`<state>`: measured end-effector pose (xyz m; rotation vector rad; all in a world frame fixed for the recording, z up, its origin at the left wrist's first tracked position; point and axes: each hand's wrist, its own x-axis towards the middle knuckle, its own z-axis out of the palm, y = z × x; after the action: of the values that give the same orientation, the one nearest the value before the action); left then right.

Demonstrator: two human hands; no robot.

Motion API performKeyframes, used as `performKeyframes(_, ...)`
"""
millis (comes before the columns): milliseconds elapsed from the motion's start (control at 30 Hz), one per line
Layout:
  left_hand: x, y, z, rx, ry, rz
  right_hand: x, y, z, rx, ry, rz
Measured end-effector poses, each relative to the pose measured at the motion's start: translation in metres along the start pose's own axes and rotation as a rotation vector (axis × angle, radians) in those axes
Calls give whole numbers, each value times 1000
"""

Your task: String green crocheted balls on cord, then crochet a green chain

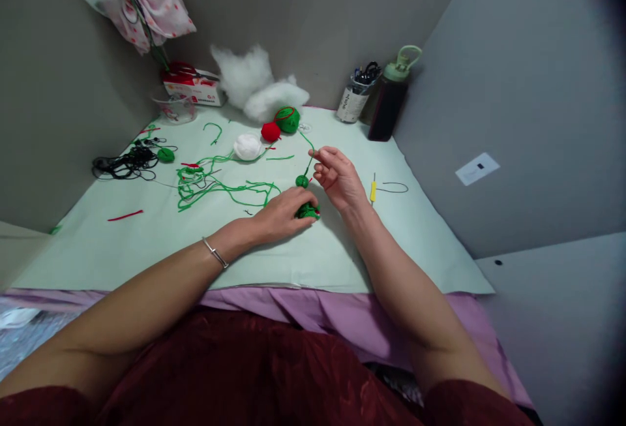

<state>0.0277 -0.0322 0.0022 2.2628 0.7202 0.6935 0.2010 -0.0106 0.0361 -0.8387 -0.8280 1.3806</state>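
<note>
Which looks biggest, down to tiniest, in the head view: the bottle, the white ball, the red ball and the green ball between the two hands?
1. Bottle
2. White ball
3. Red ball
4. Green ball

A dark bottle (388,110) with a pale green cap (397,73) is standing upright near a labelled cup (351,106) of dark items (366,74). Farther left on the desk (415,237), a clear plastic cup (177,111) is sitting by a red-and-white box (201,94), while spotted pink cloth (161,8) is hanging above.
</note>
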Motion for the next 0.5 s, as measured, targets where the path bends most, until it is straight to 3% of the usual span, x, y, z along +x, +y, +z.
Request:
performKeyframes(167,-3,-10,-10,20,48,-16,0,-1,0,-36,-3,1)
performKeyframes(367,-3,-10,-19,44,19,-116,0,-2,1,-39,-13,9)
performKeyframes(500,-1,-9,-21,-133,102,-177,-1,-3,2,-64,-3,4)
